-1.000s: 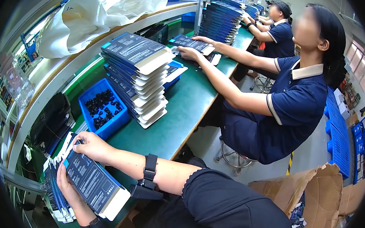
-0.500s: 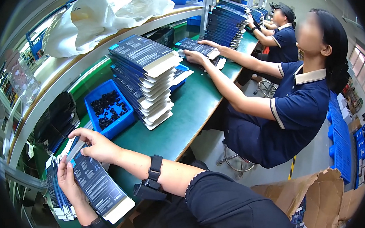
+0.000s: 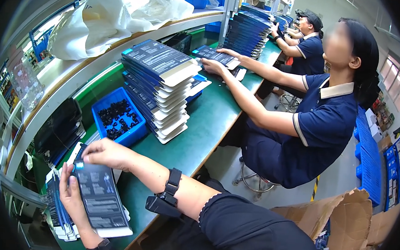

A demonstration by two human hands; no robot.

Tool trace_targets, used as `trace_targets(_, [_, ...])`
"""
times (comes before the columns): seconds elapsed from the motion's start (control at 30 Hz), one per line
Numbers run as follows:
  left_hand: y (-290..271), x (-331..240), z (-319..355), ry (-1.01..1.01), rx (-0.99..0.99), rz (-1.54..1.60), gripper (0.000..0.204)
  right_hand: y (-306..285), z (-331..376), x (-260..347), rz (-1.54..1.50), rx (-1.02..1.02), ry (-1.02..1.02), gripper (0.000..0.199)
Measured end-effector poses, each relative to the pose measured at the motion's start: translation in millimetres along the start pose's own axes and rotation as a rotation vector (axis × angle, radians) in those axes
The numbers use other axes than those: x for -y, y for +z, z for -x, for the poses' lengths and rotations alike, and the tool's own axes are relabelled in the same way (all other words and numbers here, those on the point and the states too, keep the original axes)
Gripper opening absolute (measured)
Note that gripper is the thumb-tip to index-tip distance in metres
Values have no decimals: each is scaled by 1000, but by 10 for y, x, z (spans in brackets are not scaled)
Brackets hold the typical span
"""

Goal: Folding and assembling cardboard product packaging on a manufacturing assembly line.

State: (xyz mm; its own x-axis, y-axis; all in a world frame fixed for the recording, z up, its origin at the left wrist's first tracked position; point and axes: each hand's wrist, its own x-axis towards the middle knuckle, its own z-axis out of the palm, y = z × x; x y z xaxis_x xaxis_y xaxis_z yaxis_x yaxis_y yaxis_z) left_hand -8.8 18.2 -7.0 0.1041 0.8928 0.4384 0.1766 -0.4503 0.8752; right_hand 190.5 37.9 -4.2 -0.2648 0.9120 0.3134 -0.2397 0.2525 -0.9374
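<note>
The left hand (image 3: 73, 199) grips the left edge of a dark flat carton (image 3: 106, 199); the right hand (image 3: 109, 155) curls at its far end, its hold unclear. Beyond the right hand, a blue bin (image 3: 133, 135) holding black parts (image 3: 116, 113) and a carton stack (image 3: 157, 62) stand on the worktop (image 3: 198, 132).

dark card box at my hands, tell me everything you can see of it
The dark card box looks flat and thin, with pale print, a bright blue patch near its upper left corner and a pale flap at its lower end. It lies slanted at the near end of the green table. The left hand lies along its left edge; the blurred right hand is at its upper end.
</note>
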Motion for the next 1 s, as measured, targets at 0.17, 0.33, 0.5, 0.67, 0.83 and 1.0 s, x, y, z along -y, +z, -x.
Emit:
trace_targets(0.17, [-173, -30, 14, -9, -136, -123, 43, -42, -20, 117, 166, -402, -87, 27])
trace_targets(0.33, [91, -192, 54, 320, 82, -748, 85, -61, 4, 99, 10, -419, -191, 33])
trace_targets(0.5, [182, -252, 87, 169, 117, -876, 115, -60, 68, 123, -36, -282, -54, 35])
trace_targets(0.67, [112, -227, 117, 189, 19, -839, 113, 27, 26, 93, -156, -252, -120, 33])
trace_targets(0.83, [144, -279, 98, 370, -38, -866, 95, -63, 28, 76, -301, -327, -83, 32])
trace_targets(1.0, [131, -264, 109, 400, -5, -890, 91, -103, 6, 51, -272, -360, -5, 33])
